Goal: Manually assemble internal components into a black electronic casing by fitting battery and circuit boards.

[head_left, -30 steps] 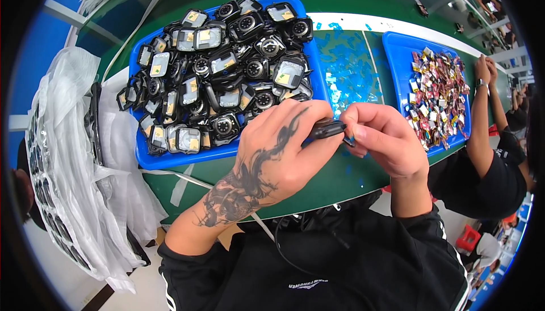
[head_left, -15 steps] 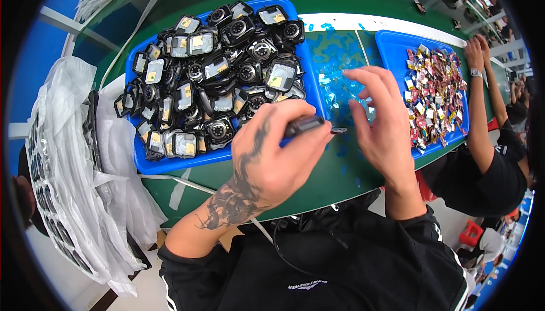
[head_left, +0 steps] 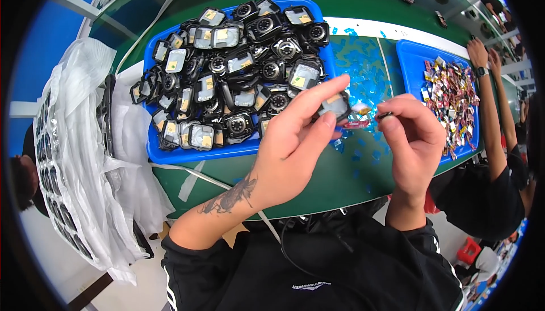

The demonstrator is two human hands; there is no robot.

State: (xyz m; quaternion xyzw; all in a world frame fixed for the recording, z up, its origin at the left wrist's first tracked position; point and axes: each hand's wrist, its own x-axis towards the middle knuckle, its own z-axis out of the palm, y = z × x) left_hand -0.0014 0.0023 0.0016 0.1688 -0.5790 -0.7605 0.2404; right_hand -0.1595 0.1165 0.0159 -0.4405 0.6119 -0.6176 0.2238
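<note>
My left hand (head_left: 298, 152) holds a black smartwatch case (head_left: 335, 105) between thumb and fingers, its grey face partly showing. My right hand (head_left: 417, 141) pinches a small dark piece (head_left: 385, 116) between thumb and forefinger. Between the two hands shows a small red part (head_left: 356, 124); whether it is held or lies on the table I cannot tell. Left of the hands stands a blue tray (head_left: 227, 153) heaped with watch cases (head_left: 238, 124), some with grey faces up, others showing round sensor backs.
At the right, a second blue tray (head_left: 411, 55) holds many small red and silver parts (head_left: 448, 101). Blue film scraps (head_left: 363, 72) litter the green table (head_left: 306, 186) between the trays. White plastic wrapping (head_left: 85, 158) hangs at the left. A co-worker's arms (head_left: 491, 118) reach in at the far right.
The left hand has turned palm inward, now showing a watch case in its grip. The right hand's loosely spread fingers have closed into a pinch on a small dark piece. The view shifted slightly.
</note>
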